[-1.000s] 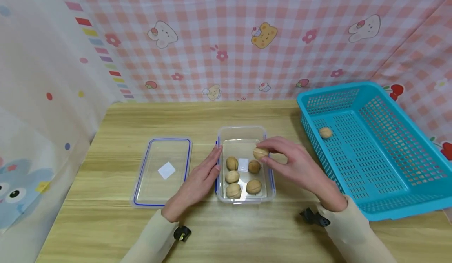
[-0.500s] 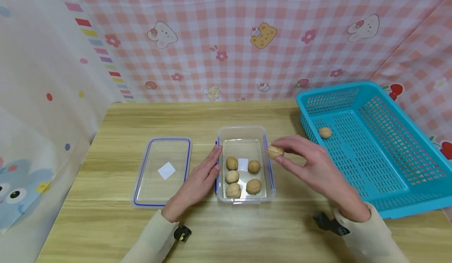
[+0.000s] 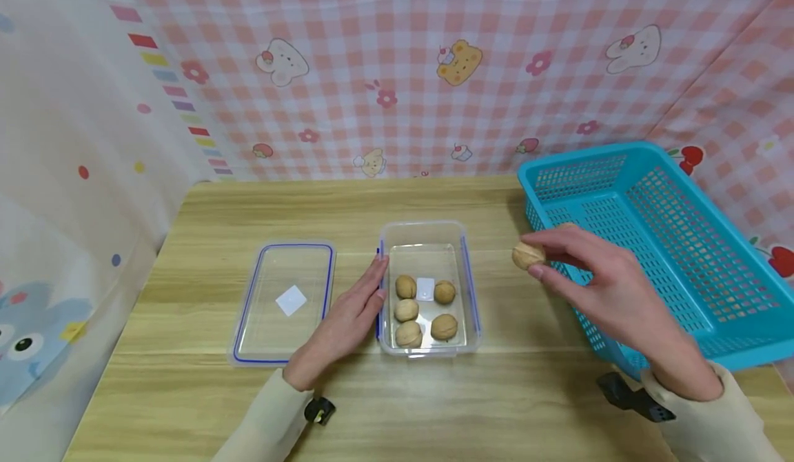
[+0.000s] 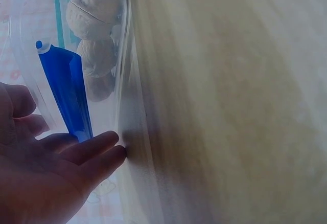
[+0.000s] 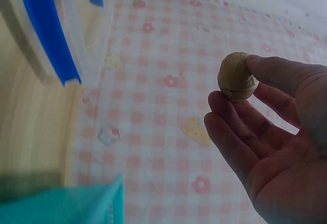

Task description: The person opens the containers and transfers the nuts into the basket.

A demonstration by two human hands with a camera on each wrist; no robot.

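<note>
Between thumb and fingertips my right hand [image 3: 611, 289] pinches a walnut [image 3: 528, 256], held up between the plastic box and the teal basket; the right wrist view shows the same walnut [image 5: 237, 76] up close. My left hand [image 3: 344, 320] lies with fairly straight fingers against the left wall of the clear plastic box [image 3: 428, 231]. Several walnuts [image 3: 409, 334] sit inside that box around a white square. In the left wrist view, the fingers [image 4: 97, 150] touch the box beside its blue side clip [image 4: 66, 88].
A clear lid [image 3: 263, 296] with a blue seal and a white square lies left of the box on the wooden table [image 3: 298, 207]. At right stands the teal basket [image 3: 719, 200]; a walnut [image 3: 567, 225] in it is mostly hidden behind my right hand. A checked cloth hangs behind.
My right hand has carried the walnut from above the box out to the right, to the basket's left side. The left hand has stayed against the box.
</note>
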